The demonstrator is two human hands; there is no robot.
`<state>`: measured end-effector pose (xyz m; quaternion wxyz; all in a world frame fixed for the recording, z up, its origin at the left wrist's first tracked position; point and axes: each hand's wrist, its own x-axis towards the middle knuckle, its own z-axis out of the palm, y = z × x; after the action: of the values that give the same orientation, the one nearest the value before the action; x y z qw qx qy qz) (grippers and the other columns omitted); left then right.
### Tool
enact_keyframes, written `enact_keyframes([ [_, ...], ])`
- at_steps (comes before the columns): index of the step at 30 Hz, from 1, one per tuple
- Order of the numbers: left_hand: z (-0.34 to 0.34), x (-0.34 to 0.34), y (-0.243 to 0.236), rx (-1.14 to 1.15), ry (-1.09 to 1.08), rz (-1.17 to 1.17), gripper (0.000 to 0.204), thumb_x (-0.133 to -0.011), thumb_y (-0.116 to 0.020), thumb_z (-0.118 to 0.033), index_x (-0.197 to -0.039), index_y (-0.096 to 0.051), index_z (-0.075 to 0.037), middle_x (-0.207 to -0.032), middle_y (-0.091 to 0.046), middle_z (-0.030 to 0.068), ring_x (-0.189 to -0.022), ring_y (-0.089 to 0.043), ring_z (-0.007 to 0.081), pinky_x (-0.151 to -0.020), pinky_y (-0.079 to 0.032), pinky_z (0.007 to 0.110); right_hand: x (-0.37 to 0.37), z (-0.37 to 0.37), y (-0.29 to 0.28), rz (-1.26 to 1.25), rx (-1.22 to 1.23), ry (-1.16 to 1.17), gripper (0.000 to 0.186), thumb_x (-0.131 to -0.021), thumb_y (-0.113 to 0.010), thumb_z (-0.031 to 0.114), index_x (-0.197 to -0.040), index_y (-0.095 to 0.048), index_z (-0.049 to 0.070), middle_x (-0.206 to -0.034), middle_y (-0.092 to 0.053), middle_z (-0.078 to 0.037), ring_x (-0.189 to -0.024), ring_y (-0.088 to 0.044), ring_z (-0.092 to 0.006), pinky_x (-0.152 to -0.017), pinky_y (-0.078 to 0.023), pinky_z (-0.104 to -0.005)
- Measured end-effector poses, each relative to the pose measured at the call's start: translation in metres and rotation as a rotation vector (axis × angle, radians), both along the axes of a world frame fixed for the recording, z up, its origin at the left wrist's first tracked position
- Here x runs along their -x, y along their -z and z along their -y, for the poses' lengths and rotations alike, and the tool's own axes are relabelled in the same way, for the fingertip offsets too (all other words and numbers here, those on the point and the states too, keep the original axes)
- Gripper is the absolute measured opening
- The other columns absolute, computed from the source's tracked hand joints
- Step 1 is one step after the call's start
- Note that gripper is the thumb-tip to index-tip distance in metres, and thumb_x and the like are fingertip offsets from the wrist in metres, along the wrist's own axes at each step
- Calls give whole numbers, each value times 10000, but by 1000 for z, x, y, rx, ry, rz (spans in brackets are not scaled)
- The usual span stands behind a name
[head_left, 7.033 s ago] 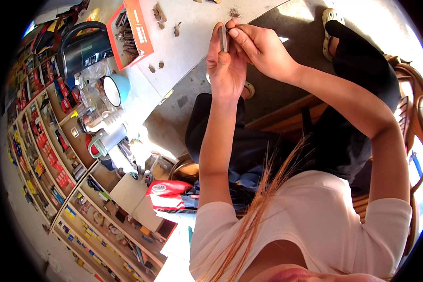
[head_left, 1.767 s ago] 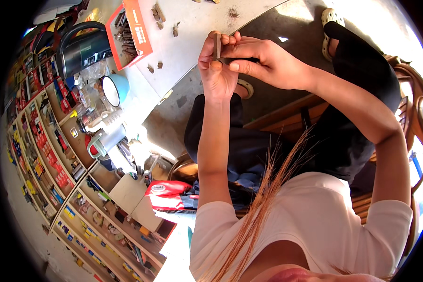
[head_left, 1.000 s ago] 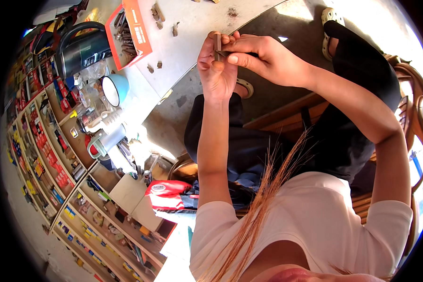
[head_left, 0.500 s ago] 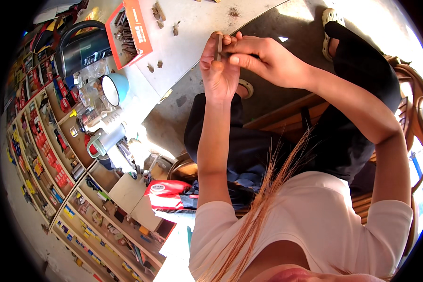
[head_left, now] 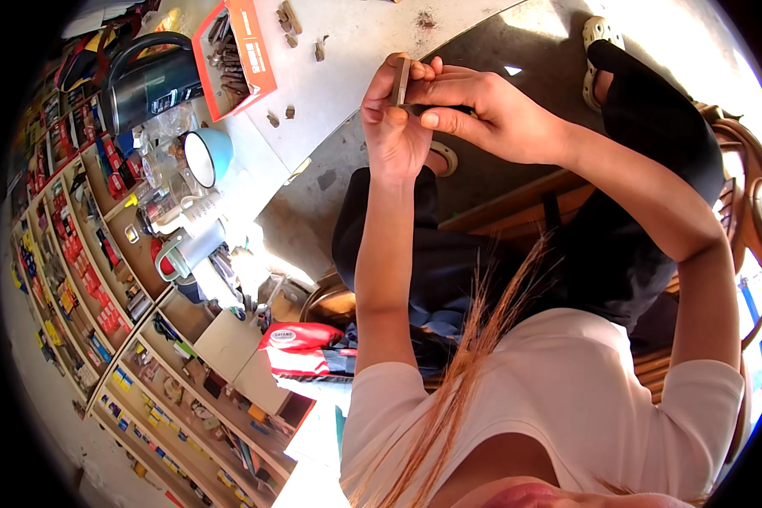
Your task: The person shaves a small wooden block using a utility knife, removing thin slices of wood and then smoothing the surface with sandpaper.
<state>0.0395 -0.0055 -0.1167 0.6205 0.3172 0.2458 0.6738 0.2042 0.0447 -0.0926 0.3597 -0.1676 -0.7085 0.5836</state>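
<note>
My left hand [head_left: 398, 140] is raised beside the table edge. Its thumb and fingertips pinch a small, flat, brown stick-like piece [head_left: 401, 82] standing nearly upright. Close against it on the right, my right hand [head_left: 495, 110] is closed, with thumb and forefinger nearly together and the fingertips at the brown piece. Something dark shows between that thumb and forefinger; whether it is a thin tool or only shadow cannot be made out. Similar brown pieces [head_left: 227, 55] fill an orange-and-white box [head_left: 261, 59] on the table.
Several brown bits [head_left: 290, 17] lie on the white table [head_left: 347, 59]. To the left stand a dark kettle [head_left: 154, 85], a blue mug [head_left: 220, 159] and a grey-green-handled container [head_left: 196, 245]. Shelves of small goods [head_left: 157, 398] line the left. A wooden chair [head_left: 741, 161] is at right.
The brown piece leans slightly more to the right at its top. Both hands have shifted a little but stay together, holding the same grip.
</note>
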Motion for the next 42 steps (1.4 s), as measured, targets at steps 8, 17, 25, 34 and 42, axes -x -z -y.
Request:
enact_keyframes([
  [8,-1,-5,1,32,-15,52,655,-790,-824,-262,-1312,-541,13,-1135,-644,75,-1097,-607,197,-1150,-372,416,-2,0,-5,20,117,-33,325,-991,-581,271,-1126,-638,-19,-1007,-645,-150,-931,-604,-289,-838,-489,-367],
  [17,4,-2,-1,92,-38,-55,753,-746,-830,-366,-1332,-513,-17,-1236,-586,61,-1180,-553,196,-1171,-356,410,0,-2,-6,92,233,-6,335,-1007,-565,278,-1104,-637,-34,-907,-655,-136,-813,-609,-225,-793,-498,-316],
  [25,2,-8,2,76,-14,4,693,-801,-801,-337,-1355,-509,-41,-1377,-538,72,-1282,-484,230,-1138,-371,402,4,-3,1,18,136,145,327,-999,-577,288,-1081,-651,-20,-886,-666,-151,-813,-622,-230,-775,-505,-325],
  [34,3,-7,8,136,-22,115,685,-828,-796,-289,-1374,-478,-24,-1357,-553,88,-1278,-495,232,-1087,-404,367,8,-3,3,56,264,174,324,-1014,-544,294,-1080,-657,-2,-881,-690,-163,-768,-662,-291,-742,-531,-357],
  [42,2,-6,5,154,-36,21,717,-830,-770,-369,-1394,-460,-53,-1378,-528,63,-1301,-481,190,-1096,-434,360,9,6,-3,38,433,166,322,-1043,-501,279,-894,-603,12,-673,-560,-31,-587,-515,-103,-556,-442,-269],
])
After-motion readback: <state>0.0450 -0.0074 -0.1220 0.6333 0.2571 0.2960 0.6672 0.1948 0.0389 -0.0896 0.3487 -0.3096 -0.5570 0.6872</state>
